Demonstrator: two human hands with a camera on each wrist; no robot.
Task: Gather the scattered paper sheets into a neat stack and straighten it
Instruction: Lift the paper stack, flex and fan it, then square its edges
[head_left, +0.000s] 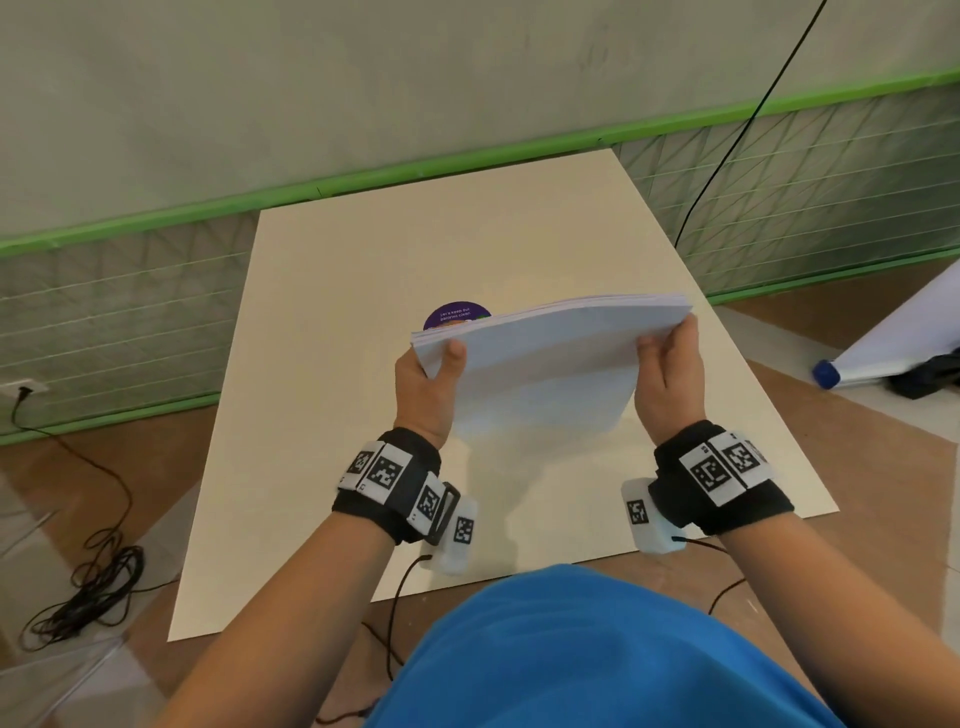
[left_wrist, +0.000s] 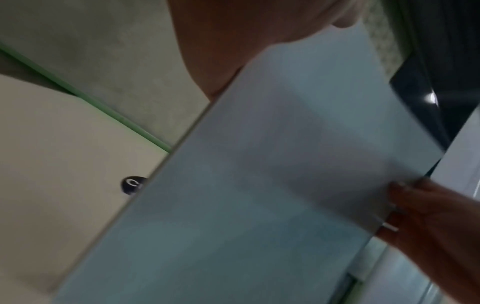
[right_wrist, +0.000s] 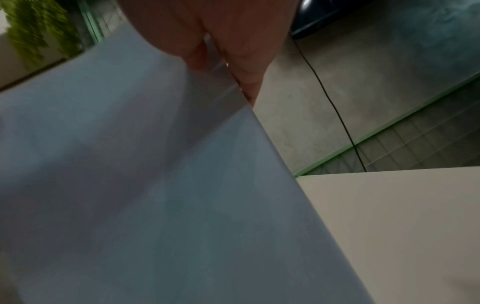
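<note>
A stack of white paper sheets (head_left: 550, 358) is held up off the cream table (head_left: 322, 415), tilted with its near edge lowered toward the surface. My left hand (head_left: 431, 384) grips the stack's left edge, thumb on top. My right hand (head_left: 670, 374) grips the right edge, thumb on the top sheet, fingers behind. In the left wrist view the stack (left_wrist: 259, 195) fills the frame and the right hand's fingers (left_wrist: 420, 205) show at its far side. In the right wrist view the sheets (right_wrist: 145, 195) cover the left side, under my right hand (right_wrist: 233, 51).
A round purple sticker (head_left: 453, 315) lies on the table just behind the stack. A green-trimmed wall (head_left: 467, 171) runs behind the table. Black cables (head_left: 88, 582) lie on the floor at left; a rolled white sheet with a blue cap (head_left: 831, 371) lies at right.
</note>
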